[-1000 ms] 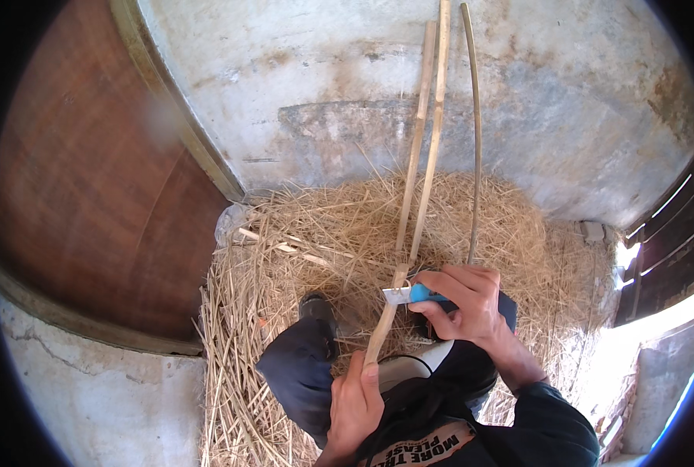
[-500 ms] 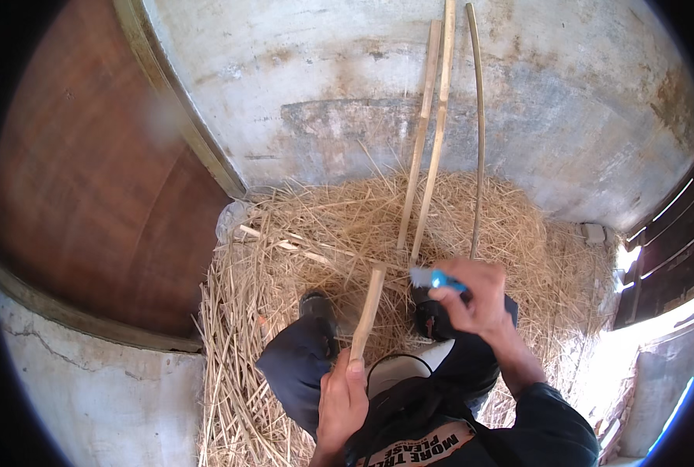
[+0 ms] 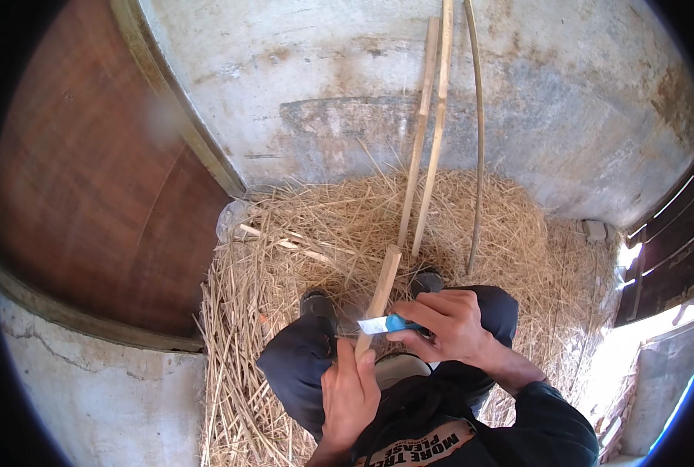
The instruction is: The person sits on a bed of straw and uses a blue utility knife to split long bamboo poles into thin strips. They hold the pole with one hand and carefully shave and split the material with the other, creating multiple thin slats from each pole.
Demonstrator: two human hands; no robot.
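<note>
My left hand (image 3: 348, 393) is closed round the lower end of a short pale wooden stick (image 3: 383, 285), which slants up and away from me. In my right hand (image 3: 454, 328) is a knife with a blue handle (image 3: 399, 322) and a broad, bright blade (image 3: 372, 325). The blade lies across the stick, just above my left fingers. Whether its edge bites into the wood cannot be made out. Both hands are close together in front of my lap, between my knees.
Two long pale wooden strips (image 3: 433, 140) and a thin curved stick (image 3: 478, 132) lean on the stained wall (image 3: 324, 62). Straw and shavings (image 3: 347, 210) cover the floor round my shoes (image 3: 316, 302). A brown panel (image 3: 106, 179) stands left; dark slats (image 3: 666, 265) are at right.
My right hand has come down and left, bringing the knife from beyond the stick's tip onto its lower part. The stick has shifted slightly up and right.
</note>
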